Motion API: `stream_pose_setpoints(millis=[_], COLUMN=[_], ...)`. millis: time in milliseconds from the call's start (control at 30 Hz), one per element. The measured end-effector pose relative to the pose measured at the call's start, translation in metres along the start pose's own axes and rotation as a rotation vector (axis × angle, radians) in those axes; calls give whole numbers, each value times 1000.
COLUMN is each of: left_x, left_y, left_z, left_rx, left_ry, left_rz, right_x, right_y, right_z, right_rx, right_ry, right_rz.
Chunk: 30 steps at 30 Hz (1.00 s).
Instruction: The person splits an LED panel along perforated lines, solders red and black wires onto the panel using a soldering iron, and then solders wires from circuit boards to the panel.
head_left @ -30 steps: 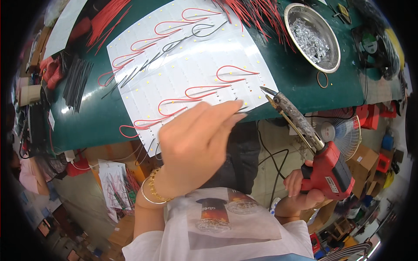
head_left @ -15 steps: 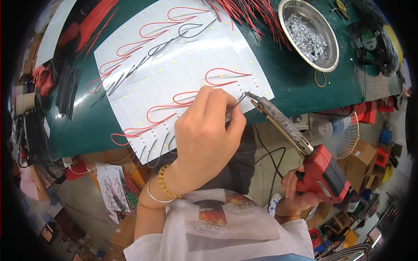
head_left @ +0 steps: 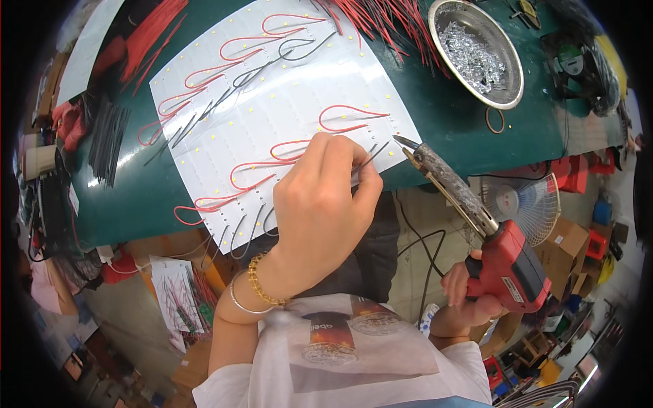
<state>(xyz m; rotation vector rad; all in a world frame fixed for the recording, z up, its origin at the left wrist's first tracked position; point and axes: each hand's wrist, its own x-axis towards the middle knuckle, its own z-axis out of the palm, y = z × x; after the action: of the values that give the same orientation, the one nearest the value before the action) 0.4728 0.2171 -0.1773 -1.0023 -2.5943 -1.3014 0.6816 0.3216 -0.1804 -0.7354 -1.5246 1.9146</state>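
Head view is showing the right hand nearest the body, wrapping closed around the red grip of a soldering gun, whose crusted barrel is reaching up and left so that its tip is lying just beside the near right corner of the white LED panel. The left hand is resting over the near edge of that panel, its fingers pinching a thin dark wire whose free end is pointing toward the gun tip. The panel is lying on a green mat. By my judgement the wiring is standing well advanced but unfinished: red wire loops are already bridging many rows across the panel, grey wire loops are hanging off the near edge, and the joint under the left hand is the one now in work; whether solder is flowing cannot be told. Farther off, a bundle of spare red wires is lying at the panel's far edge, and a metal bowl of silvery scraps is sitting to the right.
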Motion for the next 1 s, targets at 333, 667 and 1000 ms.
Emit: stream_pose_setpoints(millis=[333, 667, 1000], left_x=[9, 15, 10], left_y=[7, 10, 8], left_z=[-60, -21, 0], left_rx=[-637, -258, -115], left_ry=[-219, -163, -58], left_rz=[-302, -145, -86], right_x=[3, 4, 4], right_y=[-6, -10, 18], right_z=[1, -6, -26], right_rx=[-56, -29, 109], right_ry=[0, -2, -106], right_rz=[-16, 15, -146])
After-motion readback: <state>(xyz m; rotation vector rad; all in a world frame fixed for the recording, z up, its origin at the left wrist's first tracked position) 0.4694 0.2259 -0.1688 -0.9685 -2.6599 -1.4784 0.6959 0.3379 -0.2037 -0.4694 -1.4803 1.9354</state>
